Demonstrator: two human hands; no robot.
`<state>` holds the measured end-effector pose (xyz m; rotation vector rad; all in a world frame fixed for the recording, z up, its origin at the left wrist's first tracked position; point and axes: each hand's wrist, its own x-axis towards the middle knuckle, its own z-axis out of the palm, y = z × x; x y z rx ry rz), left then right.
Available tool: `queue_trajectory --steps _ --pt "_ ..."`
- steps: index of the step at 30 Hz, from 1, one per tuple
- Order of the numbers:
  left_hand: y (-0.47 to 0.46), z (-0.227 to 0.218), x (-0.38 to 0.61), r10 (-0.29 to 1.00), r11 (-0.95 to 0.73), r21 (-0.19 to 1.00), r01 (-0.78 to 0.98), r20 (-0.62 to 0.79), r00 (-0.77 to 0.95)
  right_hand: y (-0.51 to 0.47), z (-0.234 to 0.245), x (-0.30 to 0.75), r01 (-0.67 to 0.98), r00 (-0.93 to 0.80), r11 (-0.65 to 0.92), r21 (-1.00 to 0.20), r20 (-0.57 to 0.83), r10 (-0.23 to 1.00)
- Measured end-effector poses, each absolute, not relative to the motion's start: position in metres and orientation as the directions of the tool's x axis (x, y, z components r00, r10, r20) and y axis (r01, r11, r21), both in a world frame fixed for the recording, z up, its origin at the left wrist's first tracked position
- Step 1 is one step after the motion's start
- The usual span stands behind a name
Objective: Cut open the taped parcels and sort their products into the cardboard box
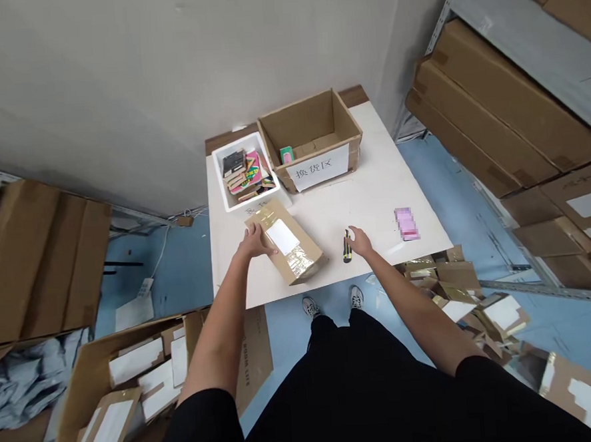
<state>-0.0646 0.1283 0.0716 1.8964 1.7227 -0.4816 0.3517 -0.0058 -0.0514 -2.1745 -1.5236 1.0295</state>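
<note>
Head: 1 pkg [288, 245] @ L hand [255, 242], 1 cutter [347, 250] @ R hand [360, 242]

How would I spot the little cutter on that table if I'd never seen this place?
Find the white-topped table by the pale wall. Near its front edge, look between the taped cardboard parcel and the blurred pink item. The cutter is the slim black-and-yellow one, unlike the far bulkier brown parcel or its plain pink neighbour.

L hand [255, 241] on taped cardbd box [291, 256], R hand [360, 242] at blk/yellow cutter [346, 248], prob. touching, white tub [218, 175] behind box
</note>
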Motion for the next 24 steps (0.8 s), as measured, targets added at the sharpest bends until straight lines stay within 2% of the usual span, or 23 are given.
queue_trajectory --steps 3,5,8,14,17,19,22,24 --pt "0.126 0.073 -0.064 0.783 -0.047 0.093 0.995 -0.615 0.094 -0.025 -0.077 0.35 0.688 0.241 -0.548 -0.477 -0.562 0.791" --pt "0.123 0.076 -0.062 0.783 -0.031 0.065 0.997 -0.619 0.065 -0.031 -0.09 0.342 0.676 0.26 -0.594 -0.436 -0.614 0.745" --pt "0.116 0.082 -0.055 0.775 -0.004 0.061 0.998 -0.631 0.041 -0.03 -0.101 0.332 0.66 0.295 -0.629 -0.41 -0.629 0.719" --pt "0.11 0.086 -0.048 0.791 0.023 0.16 0.987 -0.606 0.08 0.009 -0.091 0.328 0.65 0.277 -0.638 -0.413 -0.653 0.705" --pt "0.109 0.083 -0.049 0.782 0.03 0.184 0.983 -0.616 0.091 0.043 -0.057 0.324 0.604 0.323 -0.627 -0.492 -0.567 0.757" --pt "0.11 0.078 -0.05 0.764 0.045 0.206 0.977 -0.637 0.099 0.069 -0.024 0.312 0.597 0.319 -0.535 -0.598 -0.434 0.842" --pt "0.113 0.067 -0.05 0.744 0.11 0.276 0.955 -0.66 0.105 0.104 0.029 0.271 0.613 0.148 -0.279 -0.739 -0.24 0.959" --pt "0.115 0.06 -0.05 0.735 0.135 0.314 0.94 -0.668 0.117 0.121 0.056 0.231 0.639 -0.006 -0.128 -0.758 -0.171 0.985"
